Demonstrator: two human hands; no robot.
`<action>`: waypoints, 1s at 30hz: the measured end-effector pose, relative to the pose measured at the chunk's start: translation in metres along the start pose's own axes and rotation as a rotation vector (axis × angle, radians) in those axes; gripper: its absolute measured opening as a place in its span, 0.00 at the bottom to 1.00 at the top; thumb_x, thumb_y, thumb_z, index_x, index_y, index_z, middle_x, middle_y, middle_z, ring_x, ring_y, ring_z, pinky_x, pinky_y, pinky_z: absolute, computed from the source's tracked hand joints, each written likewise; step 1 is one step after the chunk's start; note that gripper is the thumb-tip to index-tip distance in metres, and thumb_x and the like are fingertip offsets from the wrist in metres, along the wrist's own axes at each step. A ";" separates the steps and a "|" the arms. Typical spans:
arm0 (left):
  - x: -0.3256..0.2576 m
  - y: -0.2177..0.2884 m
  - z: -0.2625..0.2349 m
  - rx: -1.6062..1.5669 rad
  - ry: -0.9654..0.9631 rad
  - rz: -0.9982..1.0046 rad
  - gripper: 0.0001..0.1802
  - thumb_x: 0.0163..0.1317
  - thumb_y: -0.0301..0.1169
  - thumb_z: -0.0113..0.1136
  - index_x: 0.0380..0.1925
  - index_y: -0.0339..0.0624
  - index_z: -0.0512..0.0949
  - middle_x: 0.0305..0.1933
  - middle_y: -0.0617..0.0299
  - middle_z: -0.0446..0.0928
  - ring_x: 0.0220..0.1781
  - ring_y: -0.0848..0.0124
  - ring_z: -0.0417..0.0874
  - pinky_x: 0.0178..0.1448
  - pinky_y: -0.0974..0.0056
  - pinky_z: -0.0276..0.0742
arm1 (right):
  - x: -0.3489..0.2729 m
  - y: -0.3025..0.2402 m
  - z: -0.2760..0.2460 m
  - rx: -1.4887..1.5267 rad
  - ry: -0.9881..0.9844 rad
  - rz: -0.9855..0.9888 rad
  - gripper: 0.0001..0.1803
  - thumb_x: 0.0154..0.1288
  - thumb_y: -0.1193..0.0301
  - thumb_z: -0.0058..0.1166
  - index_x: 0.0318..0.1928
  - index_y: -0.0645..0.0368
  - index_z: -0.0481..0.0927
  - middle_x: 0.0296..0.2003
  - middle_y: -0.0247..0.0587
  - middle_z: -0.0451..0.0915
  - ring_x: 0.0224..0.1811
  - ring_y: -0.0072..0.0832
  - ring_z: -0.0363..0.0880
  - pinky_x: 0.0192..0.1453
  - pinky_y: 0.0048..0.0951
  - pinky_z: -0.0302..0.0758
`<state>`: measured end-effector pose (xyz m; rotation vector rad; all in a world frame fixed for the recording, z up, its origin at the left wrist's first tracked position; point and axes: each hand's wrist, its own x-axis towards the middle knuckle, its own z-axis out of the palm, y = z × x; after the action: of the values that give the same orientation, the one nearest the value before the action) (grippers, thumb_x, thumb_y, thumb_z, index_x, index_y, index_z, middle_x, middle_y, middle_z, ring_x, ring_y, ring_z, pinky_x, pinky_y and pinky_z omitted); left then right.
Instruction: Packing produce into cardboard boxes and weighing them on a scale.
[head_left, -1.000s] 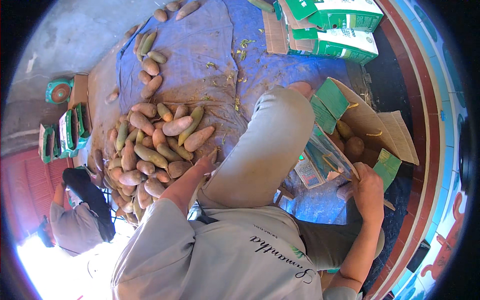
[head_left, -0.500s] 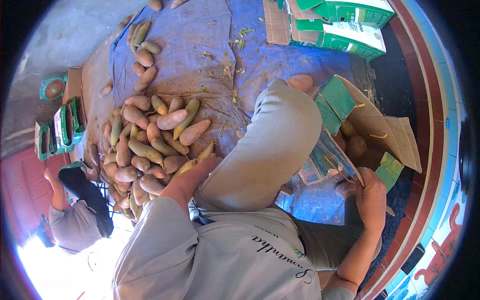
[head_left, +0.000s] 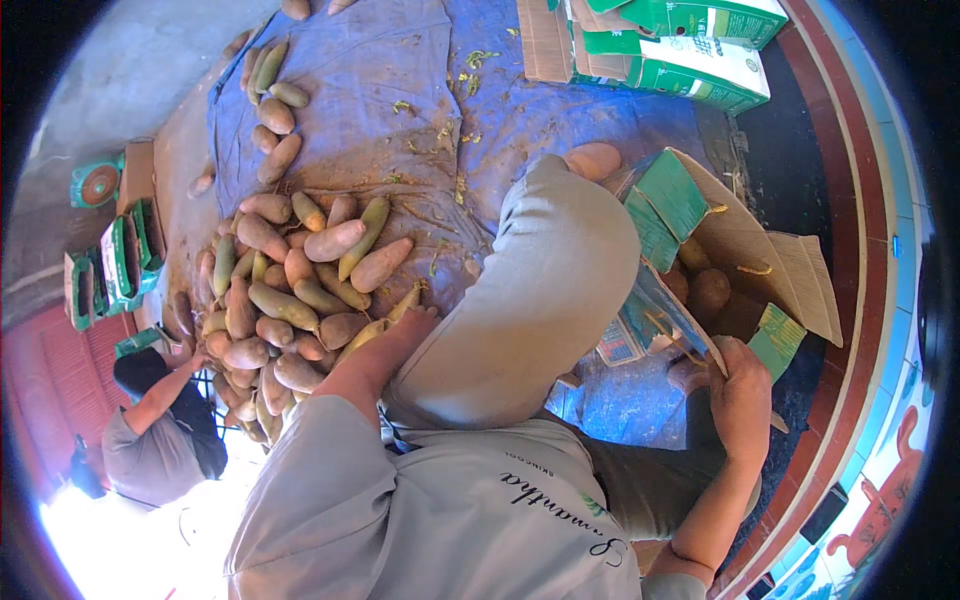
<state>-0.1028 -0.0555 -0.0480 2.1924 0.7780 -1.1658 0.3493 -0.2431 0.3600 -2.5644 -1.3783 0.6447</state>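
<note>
My right hand (head_left: 742, 385) is closed on the near edge of an open cardboard box (head_left: 790, 270) with green flaps. Several large brown, rounded vegetables (head_left: 709, 292) lie inside that box. Between my raised knee and a big heap of long vegetables (head_left: 283, 304), pinkish-brown and green, is my left hand (head_left: 410, 330). It is beside a yellowish long vegetable (head_left: 405, 302) at the heap's edge. My leg hides part of the left hand's fingers, so whether they hold anything does not show.
A dirt-strewn blue tarp (head_left: 350, 80) covers the floor, with loose vegetables along its left side. Green and white cartons (head_left: 690, 75) stand at the far right; more green boxes (head_left: 130, 255) are at the left. A co-worker (head_left: 165, 430) sits left of the heap, near a small fan (head_left: 97, 184).
The co-worker's arm and head have shifted, and that arm now reaches toward the heap. The view has moved slightly. My hands stay in nearly the same places.
</note>
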 end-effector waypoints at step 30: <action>0.040 0.128 -0.081 0.219 -0.030 0.002 0.25 0.52 0.40 0.59 0.50 0.44 0.74 0.49 0.46 0.74 0.50 0.54 0.79 0.51 0.52 0.76 | 0.002 0.004 0.001 -0.006 0.004 -0.019 0.13 0.49 0.81 0.52 0.39 0.60 0.77 0.35 0.51 0.77 0.38 0.50 0.76 0.42 0.45 0.72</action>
<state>0.0495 -0.0792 -0.0189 2.3444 0.6623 -1.3347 0.3527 -0.2434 0.3572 -2.5530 -1.4035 0.6329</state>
